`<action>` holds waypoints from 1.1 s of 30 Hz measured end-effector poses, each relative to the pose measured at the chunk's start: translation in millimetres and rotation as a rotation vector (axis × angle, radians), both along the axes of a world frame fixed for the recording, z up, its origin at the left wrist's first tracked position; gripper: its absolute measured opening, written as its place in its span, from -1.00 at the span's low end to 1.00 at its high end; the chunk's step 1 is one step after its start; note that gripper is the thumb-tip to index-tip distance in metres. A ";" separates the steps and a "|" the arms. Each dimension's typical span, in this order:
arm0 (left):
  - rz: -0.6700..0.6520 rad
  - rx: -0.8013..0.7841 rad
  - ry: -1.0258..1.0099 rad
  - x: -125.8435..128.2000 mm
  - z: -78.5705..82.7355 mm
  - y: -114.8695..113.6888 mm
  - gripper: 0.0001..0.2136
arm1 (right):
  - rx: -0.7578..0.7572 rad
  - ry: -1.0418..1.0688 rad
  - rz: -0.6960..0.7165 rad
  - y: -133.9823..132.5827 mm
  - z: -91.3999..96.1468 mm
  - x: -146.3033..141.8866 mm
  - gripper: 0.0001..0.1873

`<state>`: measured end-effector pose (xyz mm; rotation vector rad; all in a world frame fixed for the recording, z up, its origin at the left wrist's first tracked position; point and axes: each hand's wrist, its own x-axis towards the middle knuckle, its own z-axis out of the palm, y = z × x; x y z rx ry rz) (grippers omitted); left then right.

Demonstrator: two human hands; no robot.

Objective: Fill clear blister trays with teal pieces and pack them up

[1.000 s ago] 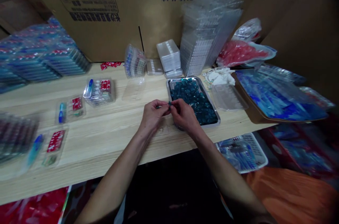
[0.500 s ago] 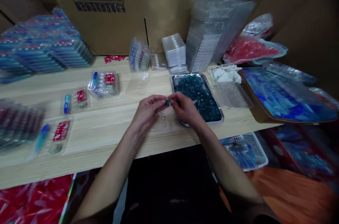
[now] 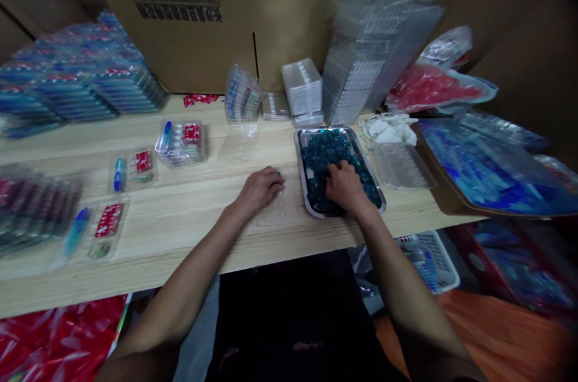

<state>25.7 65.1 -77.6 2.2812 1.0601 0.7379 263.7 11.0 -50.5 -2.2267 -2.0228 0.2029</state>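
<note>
Resting near 12 o'clock, the left hand sat curled over a clear plastic tray on the wooden table, and its fingers seemed to pinch a small blue piece at their tips. The right hand was down in a heap of blue pieces at about 1 o'clock, inside a metal tray. Its fingers were bent and pressed into the heap, but they were hidden, so I could not tell if they had a grip on any piece. More clear trays stood in a tall stack behind the metal tray, and filled packs lay at about 11 o'clock. A small piece could slip from the fingers and roll off the table if the pinch was too loose. A quick push of the right hand could also knock pieces over the low rim of the metal tray, and a bump of the arm could tip the tall stack.
</note>
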 end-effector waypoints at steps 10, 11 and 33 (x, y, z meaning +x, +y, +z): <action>0.154 -0.037 -0.150 -12.0 -3.5 -19.5 -0.82 | 0.037 0.100 0.009 11.3 -15.6 28.2 -0.65; 0.208 -0.045 -0.193 -11.6 -0.4 -22.1 -0.83 | 0.083 0.103 -0.010 10.2 -15.8 28.7 -0.67; 0.371 -0.280 -0.382 -10.3 31.2 -31.8 -0.82 | 0.091 0.064 0.052 -15.6 4.9 -15.9 -0.66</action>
